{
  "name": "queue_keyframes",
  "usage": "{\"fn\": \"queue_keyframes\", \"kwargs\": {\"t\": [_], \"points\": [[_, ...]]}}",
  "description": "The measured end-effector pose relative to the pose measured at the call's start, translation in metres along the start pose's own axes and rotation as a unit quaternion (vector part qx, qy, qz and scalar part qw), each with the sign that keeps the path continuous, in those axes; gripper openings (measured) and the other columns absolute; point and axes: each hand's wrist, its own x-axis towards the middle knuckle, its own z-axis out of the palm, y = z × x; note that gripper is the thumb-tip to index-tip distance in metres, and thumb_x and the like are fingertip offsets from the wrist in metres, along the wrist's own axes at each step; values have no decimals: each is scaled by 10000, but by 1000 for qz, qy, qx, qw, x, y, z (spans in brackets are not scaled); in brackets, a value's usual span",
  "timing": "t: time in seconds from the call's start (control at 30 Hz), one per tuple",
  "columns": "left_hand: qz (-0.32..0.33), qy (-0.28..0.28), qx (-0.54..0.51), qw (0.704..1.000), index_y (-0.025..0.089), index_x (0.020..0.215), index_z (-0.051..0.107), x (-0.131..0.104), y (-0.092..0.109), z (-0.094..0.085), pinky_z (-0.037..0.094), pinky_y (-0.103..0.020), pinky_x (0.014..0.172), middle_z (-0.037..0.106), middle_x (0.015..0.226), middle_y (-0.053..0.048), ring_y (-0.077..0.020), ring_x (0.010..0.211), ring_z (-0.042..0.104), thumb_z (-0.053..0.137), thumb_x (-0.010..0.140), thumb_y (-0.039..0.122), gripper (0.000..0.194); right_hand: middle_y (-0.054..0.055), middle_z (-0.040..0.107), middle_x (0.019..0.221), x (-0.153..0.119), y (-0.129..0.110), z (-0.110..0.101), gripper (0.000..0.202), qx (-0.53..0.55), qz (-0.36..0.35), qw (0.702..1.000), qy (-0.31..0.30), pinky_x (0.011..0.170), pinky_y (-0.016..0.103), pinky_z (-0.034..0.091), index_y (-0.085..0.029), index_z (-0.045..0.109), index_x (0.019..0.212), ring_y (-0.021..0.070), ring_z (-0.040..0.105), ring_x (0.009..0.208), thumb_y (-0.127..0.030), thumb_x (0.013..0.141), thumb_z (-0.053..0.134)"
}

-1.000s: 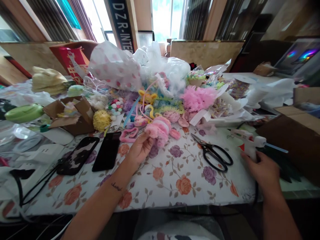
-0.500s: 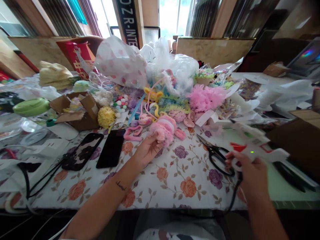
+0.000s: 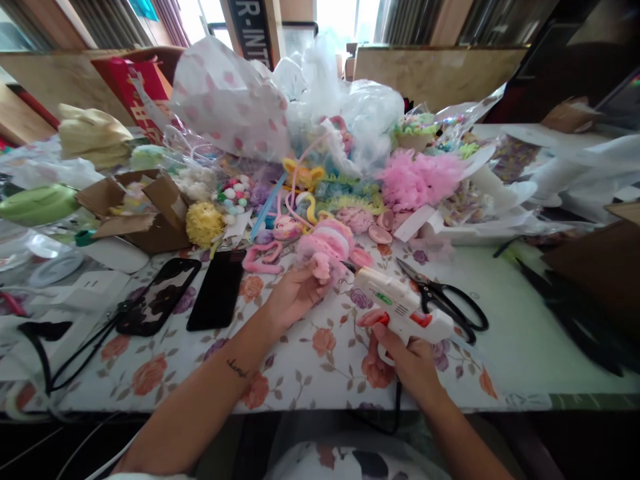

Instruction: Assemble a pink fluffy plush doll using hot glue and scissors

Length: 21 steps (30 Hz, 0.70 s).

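Observation:
My left hand [image 3: 295, 295] pinches the near side of a fluffy pink piece [image 3: 327, 248] with a pale band, at the middle of the table. My right hand [image 3: 407, 357] is wrapped round the handle of a white hot glue gun [image 3: 393, 297] with a red trigger. The gun's nozzle points left and lies close by the pink piece; whether they touch I cannot tell. Behind the gun, black-handled scissors [image 3: 440, 293] lie partly covered by it. A bent pink fuzzy stem [image 3: 263, 258] rests left of the pink piece.
Two phones, one plain black [image 3: 217, 291] and one patterned [image 3: 159, 297], lie at left near a white power strip [image 3: 95, 300]. A cardboard box [image 3: 137, 217], yellow pompom [image 3: 205, 225], pink fluff [image 3: 423, 180] and plastic bags [image 3: 230, 100] crowd the back. A cardboard box [image 3: 595, 267] stands at right.
My right hand has brought the glue gun leftward from the right side of the table to beside the pink piece. My left hand keeps its hold. The view has tilted down slightly.

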Motion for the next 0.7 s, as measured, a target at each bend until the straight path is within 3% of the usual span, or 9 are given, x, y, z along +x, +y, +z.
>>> {"fn": "queue_keyframes", "kwargs": {"t": [0.27, 0.7], "points": [[-8, 6, -11, 1000, 125, 710, 557, -1, -2, -1, 425, -174, 468, 569, 630, -1, -92, 572, 563, 622, 744, 30, 120, 19, 544, 411, 1, 5, 1, 542, -38, 11, 999, -5, 317, 186, 355, -160, 545, 489, 89, 475, 326, -612, 774, 635], [-13, -11, -3, 1000, 131, 733, 561, -1, -2, -3, 439, -181, 479, 579, 619, 4, -91, 553, 566, 611, 745, 30, 113, -6, 500, 383, 2, 7, 1, 511, -43, 0, 999, -4, 310, 208, 371, -187, 514, 475, 100, 457, 320, -579, 772, 651]]}}
